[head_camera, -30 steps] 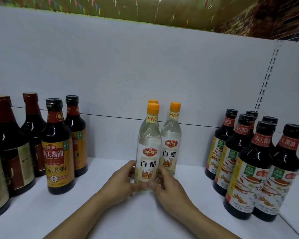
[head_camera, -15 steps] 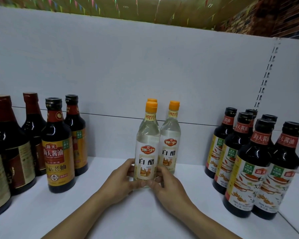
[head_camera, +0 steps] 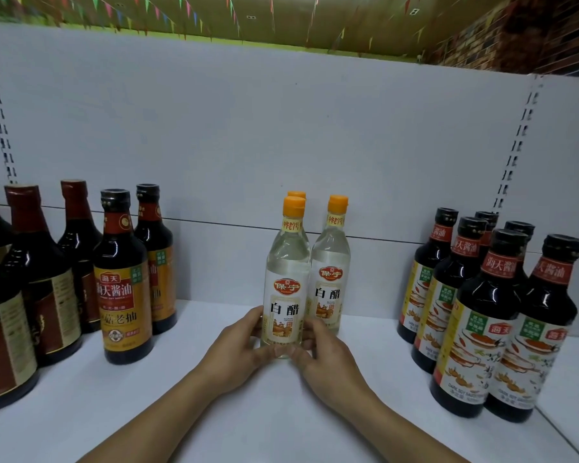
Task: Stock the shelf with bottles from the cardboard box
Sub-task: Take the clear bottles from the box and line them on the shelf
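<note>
The left hand [head_camera: 238, 349] and the right hand [head_camera: 326, 360] meet from either side on one clear bottle with an orange cap and a white label [head_camera: 285, 285]. Both sets of fingers curl round its lower part, and the thumbs lie across the front near its foot. The bottle stands upright at the middle of the white shelf board [head_camera: 281, 416]. Its base is hidden behind the thumbs, so whether it rests fully on the board cannot be told.

Two more clear orange-capped bottles stand close by. One is just beside it to the right [head_camera: 330, 272], and one is directly behind it, showing only its cap [head_camera: 296, 194]. That makes three in all.

Well apart to the right is a cluster of six dark sauce bottles with black caps and pale pictured labels [head_camera: 475, 345]. To the left stand two dark bottles with black caps and orange labels [head_camera: 124, 295]. Beyond them are two larger dark bottles with red-brown sealed necks [head_camera: 37, 279], and at least one more is cut off by the left edge. A pale grey back panel [head_camera: 281, 128] rises behind them all.
</note>
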### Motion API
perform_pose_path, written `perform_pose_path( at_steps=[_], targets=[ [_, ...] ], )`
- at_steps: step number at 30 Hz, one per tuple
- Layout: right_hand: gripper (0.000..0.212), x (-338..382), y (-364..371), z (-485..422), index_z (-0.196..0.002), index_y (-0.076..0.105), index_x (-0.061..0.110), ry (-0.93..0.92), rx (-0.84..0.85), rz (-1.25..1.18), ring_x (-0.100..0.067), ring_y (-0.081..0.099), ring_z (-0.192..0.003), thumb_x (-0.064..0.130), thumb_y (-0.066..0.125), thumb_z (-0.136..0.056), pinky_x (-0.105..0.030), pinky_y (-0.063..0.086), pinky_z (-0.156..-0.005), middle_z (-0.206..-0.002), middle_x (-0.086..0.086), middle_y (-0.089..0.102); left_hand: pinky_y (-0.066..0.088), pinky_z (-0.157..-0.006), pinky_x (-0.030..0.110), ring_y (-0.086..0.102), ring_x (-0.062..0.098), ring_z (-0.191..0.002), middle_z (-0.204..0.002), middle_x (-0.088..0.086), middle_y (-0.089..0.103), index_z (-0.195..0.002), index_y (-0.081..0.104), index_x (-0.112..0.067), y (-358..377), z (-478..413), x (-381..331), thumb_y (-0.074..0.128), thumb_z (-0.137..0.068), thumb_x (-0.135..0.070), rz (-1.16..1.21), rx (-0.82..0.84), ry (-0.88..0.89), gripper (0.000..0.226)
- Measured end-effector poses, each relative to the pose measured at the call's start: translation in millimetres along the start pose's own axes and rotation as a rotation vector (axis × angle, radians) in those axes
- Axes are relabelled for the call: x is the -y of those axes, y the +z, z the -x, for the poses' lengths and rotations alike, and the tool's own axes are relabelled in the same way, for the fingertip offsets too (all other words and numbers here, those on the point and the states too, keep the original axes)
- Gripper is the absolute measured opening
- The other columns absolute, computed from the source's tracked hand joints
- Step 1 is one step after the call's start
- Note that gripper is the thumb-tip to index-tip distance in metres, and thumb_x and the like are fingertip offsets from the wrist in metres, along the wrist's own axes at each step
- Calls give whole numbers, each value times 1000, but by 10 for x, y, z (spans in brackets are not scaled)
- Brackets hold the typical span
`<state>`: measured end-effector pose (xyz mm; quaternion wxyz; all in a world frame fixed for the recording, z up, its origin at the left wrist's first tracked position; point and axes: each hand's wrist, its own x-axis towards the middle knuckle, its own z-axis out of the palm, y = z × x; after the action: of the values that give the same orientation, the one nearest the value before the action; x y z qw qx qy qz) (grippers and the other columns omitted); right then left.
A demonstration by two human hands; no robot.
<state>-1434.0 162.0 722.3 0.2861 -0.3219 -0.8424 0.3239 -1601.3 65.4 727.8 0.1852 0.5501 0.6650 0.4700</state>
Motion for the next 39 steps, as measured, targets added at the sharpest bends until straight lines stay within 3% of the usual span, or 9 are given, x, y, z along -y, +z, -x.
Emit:
perform_pose_path(
  at_steps=[3, 8, 18, 22, 25, 27, 30, 34, 39],
  targets=[
    [37, -3, 3, 1, -130, 52, 37, -9, 2, -3, 7, 60, -104, 43, 66, -97, -14, 48, -87, -120, 21, 65, 55, -98, 27, 66, -3, -110, -121, -25, 69, -137, 52, -38, -1, 5, 2, 81, -81, -44, -12, -3, -15, 63],
    [38, 1, -8, 14, -133, 51, 34, -19, 11, 0, 3, 60, -107, 43, 64, -98, -14, 47, -87, -122, 19, 64, 54, -76, 20, 68, 4, -107, -123, -19, 68, -139, 47, -37, -25, 23, -80, 83, -80, -43, -29, 25, -79, 69],
    [48, 38, -44, 55, -142, 41, 28, -12, 51, 44, -13, 53, -129, 46, 57, -101, -28, 47, -103, -139, 6, 55, 54, -86, 13, 65, -1, -109, -127, -12, 65, -152, 27, -29, 113, 115, -384, 72, -94, -26, 19, -6, -194, 74],
    [45, 62, -99, 107, -141, 40, 23, 13, 81, 51, -17, 51, -134, 40, 56, -103, -29, 45, -104, -145, 3, 50, 54, -101, 28, 65, 7, -115, -136, -8, 61, -154, 23, -28, 182, 157, -524, 71, -95, -25, 39, -49, -228, 75],
    [29, 149, -188, 178, -125, 44, 19, -14, 68, 63, -18, 56, -121, 35, 55, -103, -29, 49, -93, -132, 3, 53, 49, -109, 44, 51, 27, -136, -150, 3, 44, -161, 7, -29, 190, 218, -609, 72, -93, -37, -16, -172, -301, 95],
    [19, 246, -235, 213, -115, 47, 20, -92, 40, 63, -17, 58, -113, 32, 55, -103, -32, 51, -91, -122, 5, 55, 49, -109, 52, 43, 30, -143, -161, 8, 32, -161, 2, -34, 175, 286, -630, 73, -89, -47, -62, -239, -320, 102],
    [9, 432, -267, 254, -109, 55, 24, -199, 40, 14, -11, 58, -106, 24, 57, -100, -32, 51, -92, -116, 10, 57, 48, -109, 49, 42, 26, -143, -160, 8, 33, -161, 7, -36, 154, 466, -714, 69, -90, -51, -60, -317, -306, 95],
    [17, 660, -287, 330, -115, 58, 27, -305, 115, -51, -6, 57, -105, 19, 57, -100, -28, 51, -94, -114, 12, 57, 49, -106, 39, 51, 20, -133, -151, 5, 45, -159, 19, -33, 107, 727, -848, 63, -98, -43, -109, -459, -272, 76],
    [19, 1009, -199, 456, -118, 61, 28, -401, 229, -130, -1, 58, -100, 21, 56, -101, -25, 49, -90, -115, 10, 61, 52, -103, 40, 56, 13, -122, -134, -6, 55, -147, 38, -33, -4, 1264, -1027, 64, -98, -35, -132, -644, -255, 55]
  ],
)
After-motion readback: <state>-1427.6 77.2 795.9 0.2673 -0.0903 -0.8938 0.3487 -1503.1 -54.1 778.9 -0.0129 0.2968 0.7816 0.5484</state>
